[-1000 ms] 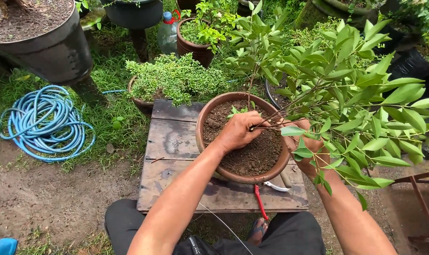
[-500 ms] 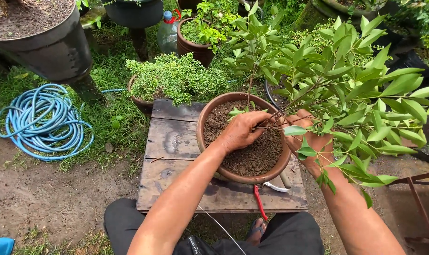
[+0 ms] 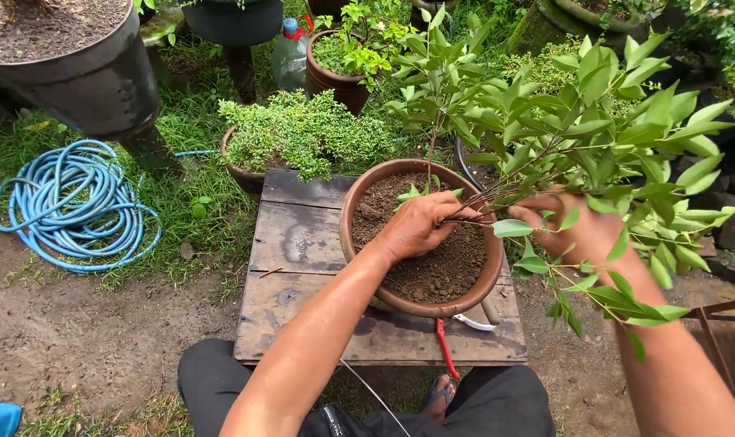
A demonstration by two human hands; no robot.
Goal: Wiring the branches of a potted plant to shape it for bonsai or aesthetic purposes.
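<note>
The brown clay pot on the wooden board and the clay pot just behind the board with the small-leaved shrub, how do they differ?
The brown clay pot on the wooden board shows bare dark soil; the pot behind it is almost hidden under a dense small-leaved shrub. The front pot has the left hand pressing in its soil at thin stems; the rear pot is untouched, on grass. Both are round and brown.

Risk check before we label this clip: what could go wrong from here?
1. The left hand grips thin stems at the soil while the right hand bends the leafy branches sideways; a stem might snap.
2. The clay pot overhangs the wooden board at its right edge; it could tip.
</note>
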